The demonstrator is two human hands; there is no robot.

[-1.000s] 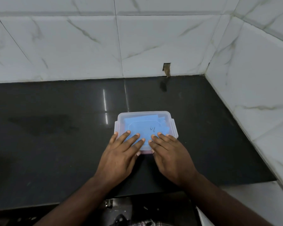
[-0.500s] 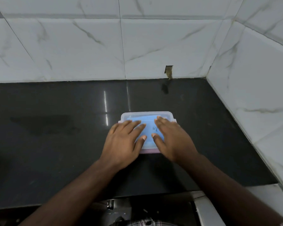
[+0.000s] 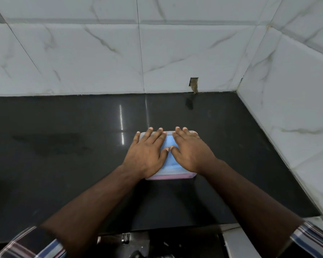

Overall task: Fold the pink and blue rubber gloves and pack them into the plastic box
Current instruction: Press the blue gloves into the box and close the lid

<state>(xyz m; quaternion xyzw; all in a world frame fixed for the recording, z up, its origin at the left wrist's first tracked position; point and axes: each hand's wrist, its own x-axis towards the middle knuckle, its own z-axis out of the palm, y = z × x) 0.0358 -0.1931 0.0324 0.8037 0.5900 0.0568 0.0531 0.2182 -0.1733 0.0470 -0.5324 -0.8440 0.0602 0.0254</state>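
I have both hands spread flat, fingers straight and holding nothing, my left hand [image 3: 145,152] and right hand [image 3: 191,152] side by side on the translucent lid of the rectangular clear plastic box [image 3: 171,175], I judge to press it shut. The box sits just below centre of the frame on the glossy black stone bench [image 3: 63,146]. The folded blue rubber glove [image 3: 169,155] shows between my hands, with the pink rubber glove [image 3: 168,177] beneath it along the near wall.
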